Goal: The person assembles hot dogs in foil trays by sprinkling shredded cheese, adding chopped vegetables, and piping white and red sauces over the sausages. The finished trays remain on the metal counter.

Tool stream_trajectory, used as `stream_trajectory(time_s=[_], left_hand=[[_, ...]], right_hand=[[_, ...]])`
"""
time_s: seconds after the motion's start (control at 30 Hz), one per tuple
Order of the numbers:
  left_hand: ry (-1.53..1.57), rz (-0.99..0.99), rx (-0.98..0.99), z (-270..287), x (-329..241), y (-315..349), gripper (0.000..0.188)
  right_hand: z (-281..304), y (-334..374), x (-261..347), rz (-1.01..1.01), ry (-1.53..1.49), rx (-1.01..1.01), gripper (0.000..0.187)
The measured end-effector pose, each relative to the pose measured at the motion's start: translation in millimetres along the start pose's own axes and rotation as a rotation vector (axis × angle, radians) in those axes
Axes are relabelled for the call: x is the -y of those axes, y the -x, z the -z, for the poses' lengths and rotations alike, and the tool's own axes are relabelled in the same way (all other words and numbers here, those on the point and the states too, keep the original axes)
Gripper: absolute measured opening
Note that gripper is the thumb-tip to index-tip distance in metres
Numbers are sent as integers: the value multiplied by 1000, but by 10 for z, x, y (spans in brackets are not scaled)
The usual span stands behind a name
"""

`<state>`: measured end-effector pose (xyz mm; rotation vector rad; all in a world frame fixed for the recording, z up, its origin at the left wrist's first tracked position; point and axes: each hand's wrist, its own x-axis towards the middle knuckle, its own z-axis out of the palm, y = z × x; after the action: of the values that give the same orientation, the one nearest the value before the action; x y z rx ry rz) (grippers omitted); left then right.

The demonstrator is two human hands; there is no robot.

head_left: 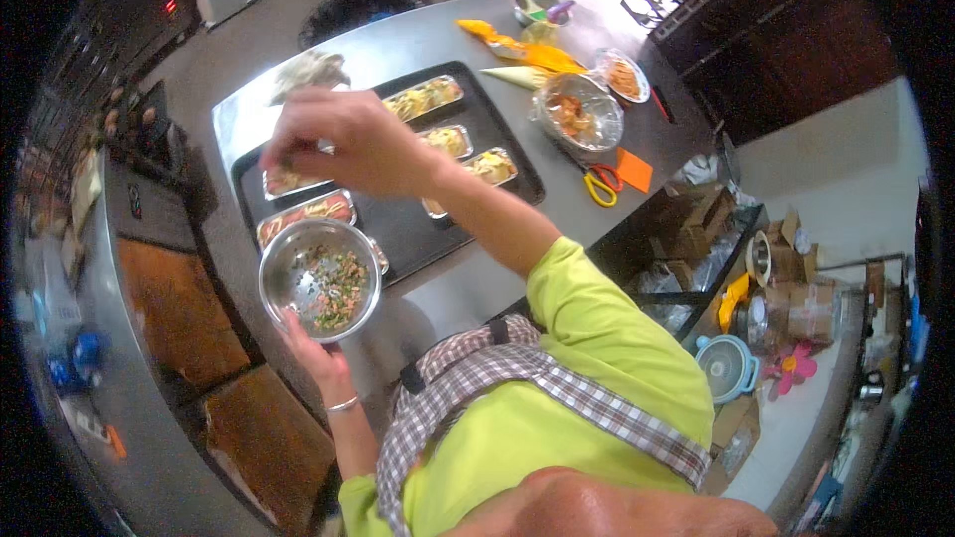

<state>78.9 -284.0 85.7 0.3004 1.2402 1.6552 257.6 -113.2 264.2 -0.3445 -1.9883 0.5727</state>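
Note:
My left hand (320, 356) grips the rim of a round steel bowl (280, 273), tilted over the near left corner of the tray. A chopped mix (338, 288) of pink and green bits lies inside. Above the tray's left side is my right hand (353, 139), fingers bunched and pointing down over a foil pan (284, 182); what they pinch is too small to make out. Several foil pans with topped food, such as one at the back (425, 97), sit on the dark baking tray (398, 229). The bowl partly covers a nearer foil pan (323, 211).
Right of the tray stand a plastic-lined bowl (582, 117) of orange-brown food, a plate of shreds (625, 78), yellow-handled scissors (601, 186) and an orange scraper (634, 170). Piping bags (527, 50) lie farther back. A crumpled cloth or plastic (310, 73) rests behind my right hand.

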Motion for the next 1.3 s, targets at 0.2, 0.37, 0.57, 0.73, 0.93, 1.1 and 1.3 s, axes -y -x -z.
stream_trajectory(time_s=[0.2, 0.37, 0.57, 0.73, 0.93, 1.1, 1.3], left_hand=[[-29, 105, 210, -1117, 426, 114, 59], [-60, 196, 153, -1847, 746, -144, 47], [95, 100, 384, -3265, 1297, -1192, 36], [-56, 46, 59, -4319, 1892, -2071, 41], [-456, -182, -32, -4930, 2620, -2685, 52], [-645, -73, 128, -4785, 2781, -3156, 53], [-1177, -727, 173, -4859, 2679, -2736, 53]], right_hand=[[113, 1240, -392, -123, 526, 207, 16], [1296, 1388, -328, -370, 322, -137, 12], [2236, 2954, -375, -755, 234, -195, 18], [3238, 4170, -462, -1143, 351, -339, 27], [3983, 4596, -688, -1292, 619, -460, 34], [4189, 4948, -1257, -1363, 475, -659, 38], [4137, 4924, -1712, -1504, 273, -615, 35]])
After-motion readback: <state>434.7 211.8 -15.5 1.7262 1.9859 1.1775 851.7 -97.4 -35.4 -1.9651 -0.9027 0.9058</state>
